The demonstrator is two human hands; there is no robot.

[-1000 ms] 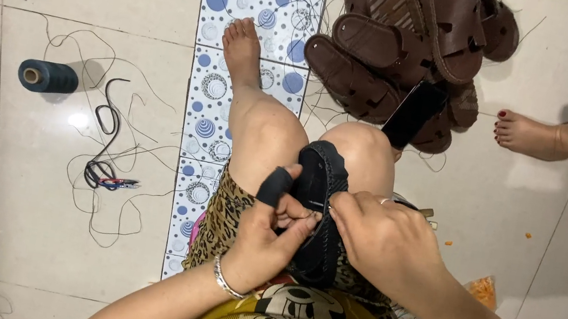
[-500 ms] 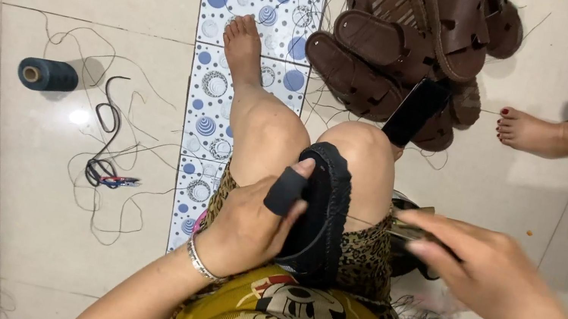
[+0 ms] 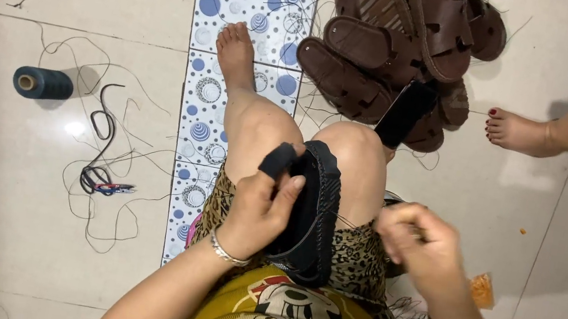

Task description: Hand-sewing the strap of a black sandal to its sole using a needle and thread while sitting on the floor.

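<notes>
I sit on a tiled floor with a black sandal [image 3: 315,211] standing on edge between my knees. My left hand [image 3: 259,208] grips the sandal from its left side, thumb and fingers on the black strap near the top. My right hand [image 3: 418,242] is out to the right of my right knee, fingers pinched together on a thin thread that runs back toward the sandal; whether it also holds a needle is too small to tell.
A pile of brown sandals [image 3: 402,49] lies ahead, with a black strap piece [image 3: 405,114] at its near edge. A dark thread spool [image 3: 41,83] and loose cords [image 3: 98,167] lie at the left. Another person's bare foot [image 3: 523,132] rests at the right.
My right hand left the sandal and pulled away to the right, drawing thread out. My left hand kept its grip on the sandal, which stayed between my knees.
</notes>
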